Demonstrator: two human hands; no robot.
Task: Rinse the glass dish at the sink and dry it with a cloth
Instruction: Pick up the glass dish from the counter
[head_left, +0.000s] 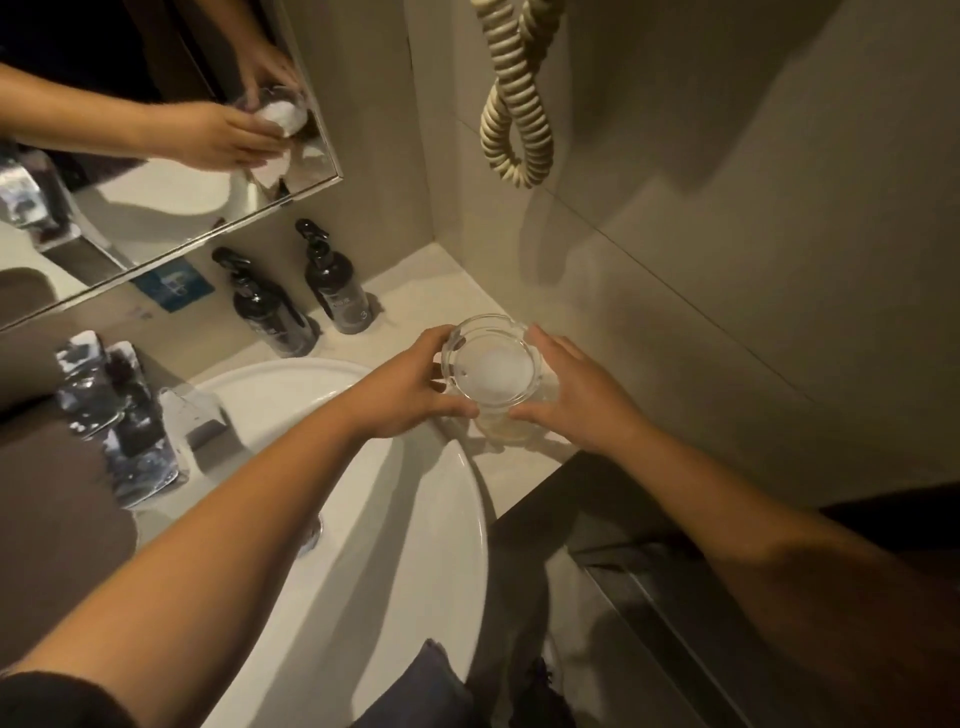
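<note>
both hands (498, 387) hold the glass dish (492, 366) level, mouth up.

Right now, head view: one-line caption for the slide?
Both hands, left and right, hold the glass dish above the counter, beside the white sink.

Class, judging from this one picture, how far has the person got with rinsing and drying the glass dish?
Rinsing looks finished: the glass dish is off the sink, above the counter. In hand: the left hand and right hand grip its sides, with something white, probably the cloth, seen through it. Left: finish wiping, set it down.
</note>
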